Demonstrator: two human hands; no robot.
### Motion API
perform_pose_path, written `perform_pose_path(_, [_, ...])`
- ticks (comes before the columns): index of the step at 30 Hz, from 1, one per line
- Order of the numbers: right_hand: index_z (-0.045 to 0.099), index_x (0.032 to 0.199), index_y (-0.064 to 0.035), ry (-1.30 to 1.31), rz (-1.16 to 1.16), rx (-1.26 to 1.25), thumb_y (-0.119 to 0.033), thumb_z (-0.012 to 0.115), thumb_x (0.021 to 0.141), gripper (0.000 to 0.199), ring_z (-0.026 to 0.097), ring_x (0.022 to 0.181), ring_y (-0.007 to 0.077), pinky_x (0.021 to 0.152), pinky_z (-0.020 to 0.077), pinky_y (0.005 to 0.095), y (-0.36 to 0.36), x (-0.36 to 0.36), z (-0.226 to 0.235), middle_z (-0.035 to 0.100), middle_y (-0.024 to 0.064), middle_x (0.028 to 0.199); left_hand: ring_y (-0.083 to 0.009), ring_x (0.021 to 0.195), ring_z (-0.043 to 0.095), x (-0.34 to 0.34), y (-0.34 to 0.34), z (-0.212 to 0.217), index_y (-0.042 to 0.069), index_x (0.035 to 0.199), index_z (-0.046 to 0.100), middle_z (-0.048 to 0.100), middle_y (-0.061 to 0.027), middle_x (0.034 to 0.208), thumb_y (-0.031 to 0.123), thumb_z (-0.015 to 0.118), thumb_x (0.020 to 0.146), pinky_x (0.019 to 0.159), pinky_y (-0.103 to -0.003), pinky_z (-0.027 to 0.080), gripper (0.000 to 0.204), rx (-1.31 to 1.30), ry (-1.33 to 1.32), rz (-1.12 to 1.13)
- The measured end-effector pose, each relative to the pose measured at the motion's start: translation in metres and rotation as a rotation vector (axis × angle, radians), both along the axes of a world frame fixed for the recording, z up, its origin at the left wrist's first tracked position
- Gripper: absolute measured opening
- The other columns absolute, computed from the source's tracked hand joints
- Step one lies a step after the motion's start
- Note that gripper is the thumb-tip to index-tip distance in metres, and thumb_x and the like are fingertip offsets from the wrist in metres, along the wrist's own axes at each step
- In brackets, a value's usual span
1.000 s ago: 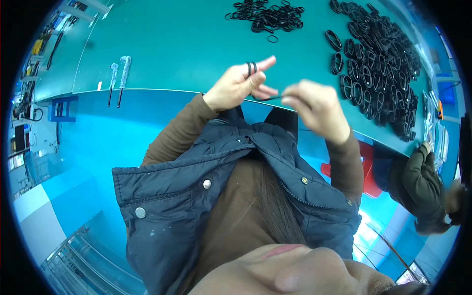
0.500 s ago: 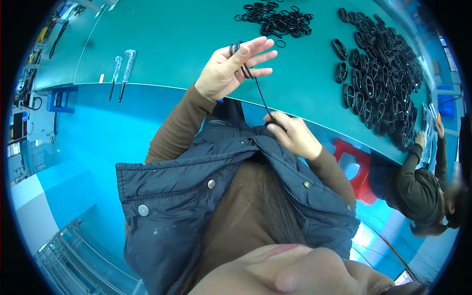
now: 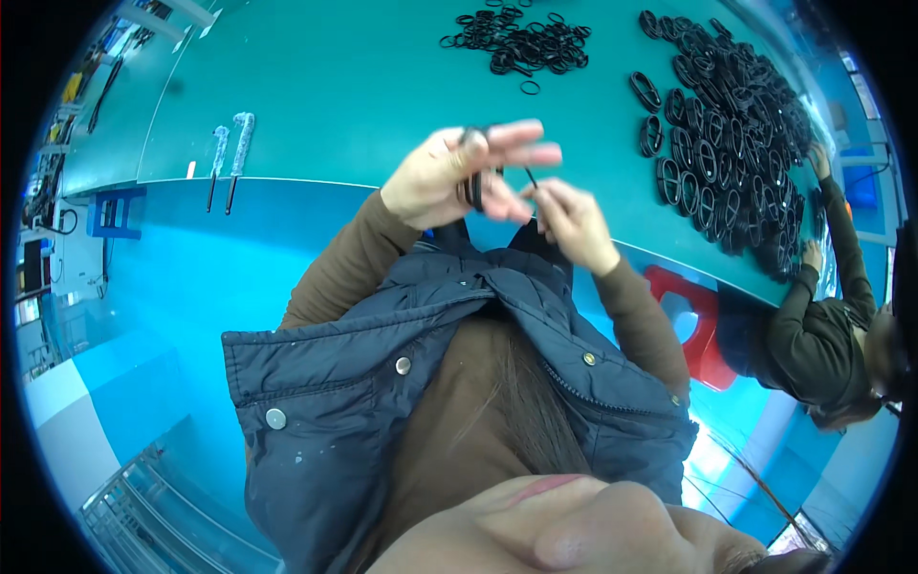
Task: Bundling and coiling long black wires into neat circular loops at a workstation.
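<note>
A thin black cable (image 3: 473, 191) is looped round my left hand (image 3: 432, 178), which is held up near the green table's front edge. The thumb of that hand lies against the loops and its fingers are stretched out, smeared by motion. Close beside those fingertips, my right hand (image 3: 579, 228) pinches the cable between thumb and fingers. A short dark stretch of cable shows between the two hands. The lower end of the cable is hidden.
Many coiled black cables (image 3: 708, 158) lie on the green table (image 3: 325, 86) at the right. Small black rings (image 3: 526, 43) are heaped at the back. Two plastic-wrapped tools (image 3: 239, 153) rest at the left edge. A red stool (image 3: 703, 335) and another person (image 3: 822, 344) are at the right.
My right hand has moved up to my left fingers, shortening the visible stretch of cable. My left hand has sunk slightly. The other person's arm reaches farther along the table.
</note>
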State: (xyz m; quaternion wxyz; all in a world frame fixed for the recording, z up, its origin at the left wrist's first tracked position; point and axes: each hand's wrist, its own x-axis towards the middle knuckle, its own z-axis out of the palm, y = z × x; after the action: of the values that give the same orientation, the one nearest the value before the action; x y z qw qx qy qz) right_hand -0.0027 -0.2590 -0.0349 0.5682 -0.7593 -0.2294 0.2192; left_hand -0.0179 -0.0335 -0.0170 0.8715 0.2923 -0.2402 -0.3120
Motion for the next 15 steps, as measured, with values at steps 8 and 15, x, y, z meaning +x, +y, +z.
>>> perform_pose_path(8, [0.061, 0.1, -0.0033, -0.475, 0.235, -0.316, -0.003, 0.057, 0.086, 0.015, 0.055, 0.054, 0.0221, 0.054, 0.0454, 0.0319, -0.029, -0.033, 0.044, 0.062, 0.0098, 0.072, -0.031, 0.105, 0.064, 0.018, -0.006, -0.02, 0.0, 0.139, 0.041, 0.055, -0.0193, 0.131, 0.031, 0.05, 0.098, 0.087, -0.035, 0.055, 0.051, 0.495, -0.237, 0.752])
perform_pose_path(15, [0.065, 0.086, -0.0025, -0.624, -0.025, 0.024, -0.004, 0.063, 0.082, 0.005, 0.048, 0.049, 0.0174, 0.047, 0.0401, 0.0284, 0.002, 0.059, 0.038, 0.063, 0.0063, 0.069, -0.032, 0.11, 0.062, -0.008, -0.012, -0.011, 0.0, 0.136, 0.045, 0.055, -0.0195, 0.13, 0.021, 0.055, 0.097, 0.085, -0.032, 0.056, 0.046, 0.755, -0.184, 0.194])
